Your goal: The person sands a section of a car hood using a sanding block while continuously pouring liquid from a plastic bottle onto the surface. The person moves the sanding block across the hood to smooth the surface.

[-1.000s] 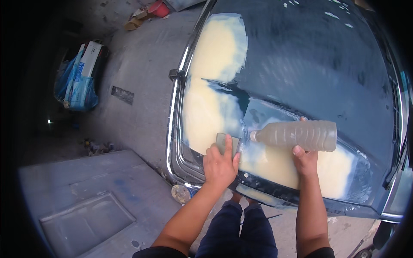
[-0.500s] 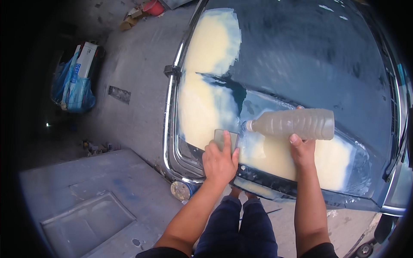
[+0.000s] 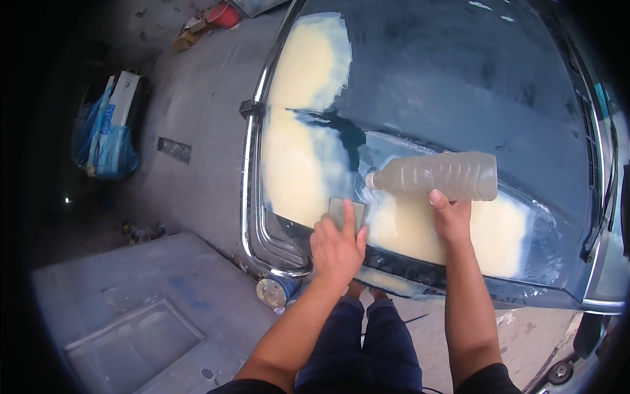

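Observation:
My left hand [image 3: 336, 244] presses a flat grey-green sanding block [image 3: 346, 211] against the filler-covered corner of a dark vehicle panel [image 3: 453, 85], index finger stretched along its top. Cream-coloured filler [image 3: 293, 157] spreads in broad patches there, with bluish smeared edges. In my right hand [image 3: 453, 220] is a ribbed translucent plastic bottle [image 3: 436, 176] with cloudy content. The bottle lies nearly level above the panel, its neck pointing left toward the block. My right thumb shows on its near side; the other fingers are mostly hidden behind it.
A chrome tube bar [image 3: 247, 190] curves around the panel's left edge. Below it stands a round can [image 3: 275, 291] on the floor. A large grey panel [image 3: 131, 295] lies at lower left. Farther off are a red bucket [image 3: 224, 15] and a vehicle partly wrapped in blue plastic [image 3: 113, 138].
The view has shifted slightly, so the panel sits a little farther left. My right hand and the bottle have moved slightly left and up; the left hand stays on the block.

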Motion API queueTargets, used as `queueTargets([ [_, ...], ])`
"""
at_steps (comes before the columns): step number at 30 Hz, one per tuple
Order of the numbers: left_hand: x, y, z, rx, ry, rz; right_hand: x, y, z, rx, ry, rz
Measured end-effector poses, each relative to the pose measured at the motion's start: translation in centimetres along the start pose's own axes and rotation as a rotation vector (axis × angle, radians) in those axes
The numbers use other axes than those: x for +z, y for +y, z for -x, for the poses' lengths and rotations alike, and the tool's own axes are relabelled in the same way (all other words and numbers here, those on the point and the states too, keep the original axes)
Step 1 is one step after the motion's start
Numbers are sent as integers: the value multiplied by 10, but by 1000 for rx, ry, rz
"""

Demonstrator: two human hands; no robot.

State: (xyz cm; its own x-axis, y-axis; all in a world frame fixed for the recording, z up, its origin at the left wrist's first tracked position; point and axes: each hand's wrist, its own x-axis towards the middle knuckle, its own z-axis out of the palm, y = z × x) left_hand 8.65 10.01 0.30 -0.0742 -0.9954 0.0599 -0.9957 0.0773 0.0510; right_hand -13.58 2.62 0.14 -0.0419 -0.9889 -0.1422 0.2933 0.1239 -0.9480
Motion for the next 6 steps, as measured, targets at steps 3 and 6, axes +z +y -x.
queueTargets([
  [3,7,-19,-71,-99,16,1,-2,1,10,-52,55,1],
  [6,2,-32,-112,-208,-73,-13,-3,2,20,-149,116,-10],
])
